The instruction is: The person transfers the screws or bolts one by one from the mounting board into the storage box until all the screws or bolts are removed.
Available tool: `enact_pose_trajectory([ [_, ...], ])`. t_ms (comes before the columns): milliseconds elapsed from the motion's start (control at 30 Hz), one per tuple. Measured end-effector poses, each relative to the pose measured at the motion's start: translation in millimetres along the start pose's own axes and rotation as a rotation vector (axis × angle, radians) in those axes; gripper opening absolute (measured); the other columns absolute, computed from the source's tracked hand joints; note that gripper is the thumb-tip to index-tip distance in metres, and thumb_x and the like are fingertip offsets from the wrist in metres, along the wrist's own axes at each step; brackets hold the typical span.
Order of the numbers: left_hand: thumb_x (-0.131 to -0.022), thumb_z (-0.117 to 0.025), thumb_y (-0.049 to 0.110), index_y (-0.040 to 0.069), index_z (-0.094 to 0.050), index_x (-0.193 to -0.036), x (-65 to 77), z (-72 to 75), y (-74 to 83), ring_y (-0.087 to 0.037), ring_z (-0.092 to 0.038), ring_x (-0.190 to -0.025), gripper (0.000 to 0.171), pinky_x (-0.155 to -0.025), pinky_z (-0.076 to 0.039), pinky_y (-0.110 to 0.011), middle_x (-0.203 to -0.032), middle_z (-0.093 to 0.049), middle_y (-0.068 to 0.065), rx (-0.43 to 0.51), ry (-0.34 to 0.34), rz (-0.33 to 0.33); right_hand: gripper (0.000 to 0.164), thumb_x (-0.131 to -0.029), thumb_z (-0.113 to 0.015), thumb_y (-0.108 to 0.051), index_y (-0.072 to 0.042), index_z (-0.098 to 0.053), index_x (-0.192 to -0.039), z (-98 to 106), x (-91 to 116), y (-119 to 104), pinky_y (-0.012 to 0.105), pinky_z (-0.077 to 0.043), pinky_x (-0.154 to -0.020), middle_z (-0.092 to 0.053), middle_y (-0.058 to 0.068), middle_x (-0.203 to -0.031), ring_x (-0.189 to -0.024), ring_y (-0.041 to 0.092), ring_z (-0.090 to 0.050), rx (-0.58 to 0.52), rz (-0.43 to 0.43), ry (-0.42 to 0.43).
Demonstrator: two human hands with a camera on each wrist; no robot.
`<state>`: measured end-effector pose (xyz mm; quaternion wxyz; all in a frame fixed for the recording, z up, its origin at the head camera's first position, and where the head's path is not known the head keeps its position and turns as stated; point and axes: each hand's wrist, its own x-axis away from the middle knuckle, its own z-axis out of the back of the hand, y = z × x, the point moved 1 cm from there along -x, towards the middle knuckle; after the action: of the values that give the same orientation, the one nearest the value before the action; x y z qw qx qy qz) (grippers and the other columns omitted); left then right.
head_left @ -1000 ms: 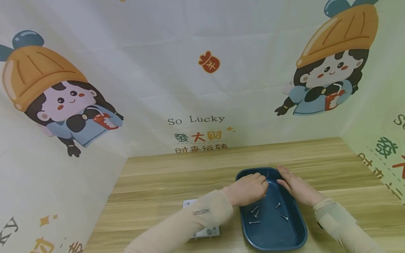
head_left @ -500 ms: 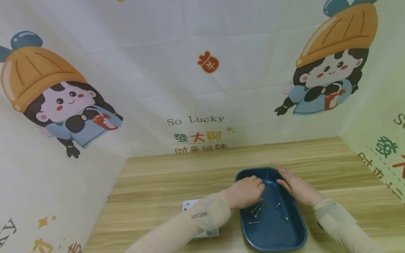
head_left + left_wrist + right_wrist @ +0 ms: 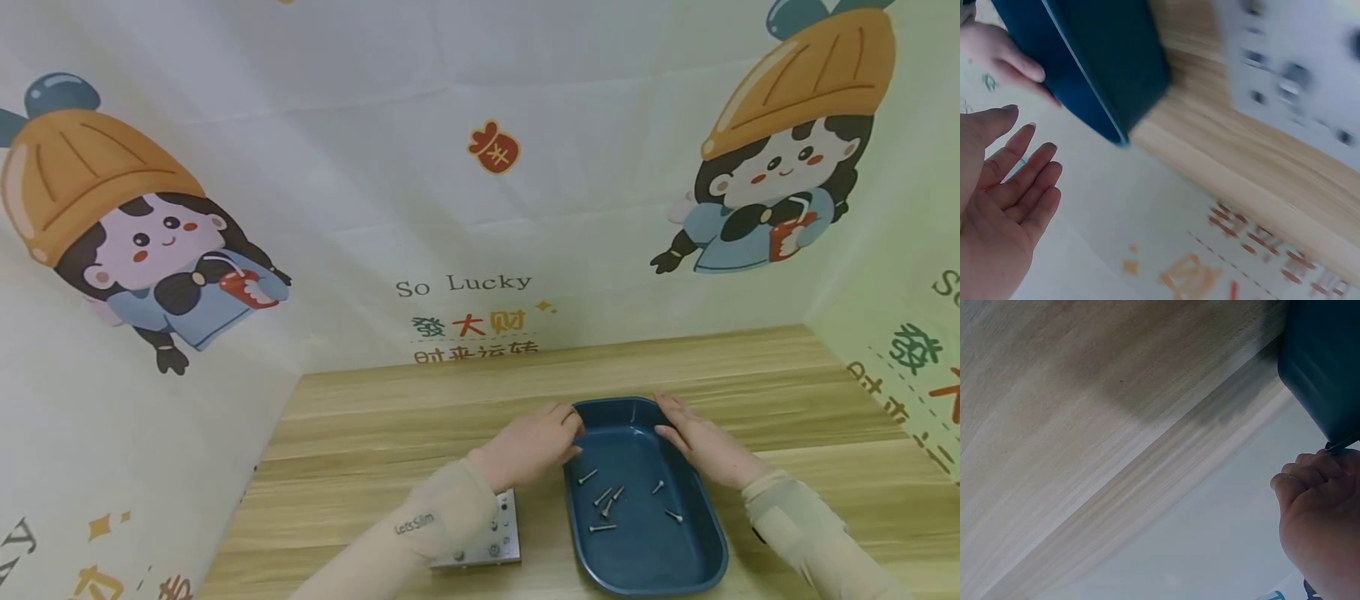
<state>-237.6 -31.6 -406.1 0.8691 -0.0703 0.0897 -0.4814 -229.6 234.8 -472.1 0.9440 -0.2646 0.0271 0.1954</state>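
Observation:
In the head view a dark blue tray (image 3: pixel 645 550) lies on the table with several small metal screws (image 3: pixel 602 527) scattered inside. My left hand (image 3: pixel 528 446) is over the tray's left far rim. The left wrist view shows this left hand (image 3: pixel 1007 212) with its fingers loosely bent and apart, nothing between them. My right hand (image 3: pixel 708 446) holds the tray's far right rim, thumb over the inner side and fingers along the outside. In the right wrist view the right hand (image 3: pixel 1325 506) touches the rim from below. A silver metal plate with holes (image 3: pixel 508 537) sits partly under my left forearm.
The wood-grain table (image 3: pixel 360 433) extends left of the plate and behind the tray. A printed cloth (image 3: pixel 360 208) hangs as a wall at the back and on both sides.
My left hand has moved left out of the tray to its left rim. Another screw near the tray's left wall now shows. The right hand and tray have stayed put.

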Motion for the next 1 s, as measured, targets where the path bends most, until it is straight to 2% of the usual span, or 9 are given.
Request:
enact_pose_trajectory([
  [133,-0.099,-0.06,0.024,0.008,-0.063,-0.113,27.4,-0.9,-15.6,-0.016,-0.06,-0.107,0.022,-0.094,-0.053,-0.023,-0.112,-0.064,-0.003,0.089,0.028,0.071,0.057,-0.103,-0.051,-0.019,0.015,-0.032,-0.145,0.0,0.2,-0.9,0.065,-0.034,-0.11,-0.032,0.037,-0.15,-0.137,0.054,-0.032,-0.004,-0.003,-0.003],
  [267,-0.097,-0.063,0.024,0.007,-0.064,-0.111,52.7,-5.6,-27.2,-0.016,-0.06,-0.105,0.021,-0.094,-0.053,-0.024,-0.111,-0.065,-0.004,0.107,0.039,0.12,0.057,-0.102,-0.052,-0.018,0.015,-0.033,-0.145,0.6,0.4,-0.4,0.065,-0.034,-0.109,-0.032,0.037,-0.149,-0.137,0.054,-0.033,-0.001,-0.005,-0.004],
  [500,-0.093,-0.068,0.021,0.007,-0.065,-0.108,89.3,-11.6,-32.4,-0.018,-0.061,-0.107,0.021,-0.097,-0.053,-0.027,-0.111,-0.065,-0.005,0.116,0.028,0.181,0.057,-0.102,-0.052,-0.018,0.015,-0.033,-0.144,-1.1,-0.9,-0.4,0.065,-0.034,-0.11,-0.033,0.037,-0.149,-0.137,0.054,-0.033,0.013,0.0,-0.005],
  [767,-0.094,-0.067,0.021,0.007,-0.064,-0.11,116.5,-18.0,-27.6,-0.02,-0.06,-0.11,0.022,-0.099,-0.053,-0.033,-0.114,-0.064,-0.006,0.177,0.006,0.235,0.057,-0.103,-0.052,-0.018,0.014,-0.032,-0.145,-0.5,-1.6,-0.8,0.065,-0.033,-0.11,-0.032,0.037,-0.15,-0.137,0.054,-0.031,0.006,-0.001,-0.02],
  [1000,-0.095,-0.064,0.024,0.009,-0.064,-0.112,129.1,-26.5,-22.7,-0.018,-0.059,-0.112,0.023,-0.1,-0.052,-0.031,-0.116,-0.064,-0.004,0.203,0.012,0.248,0.057,-0.103,-0.052,-0.017,0.015,-0.032,-0.145,-0.6,-1.0,-0.8,0.066,-0.032,-0.11,-0.031,0.038,-0.15,-0.137,0.055,-0.031,0.0,-0.002,-0.021],
])
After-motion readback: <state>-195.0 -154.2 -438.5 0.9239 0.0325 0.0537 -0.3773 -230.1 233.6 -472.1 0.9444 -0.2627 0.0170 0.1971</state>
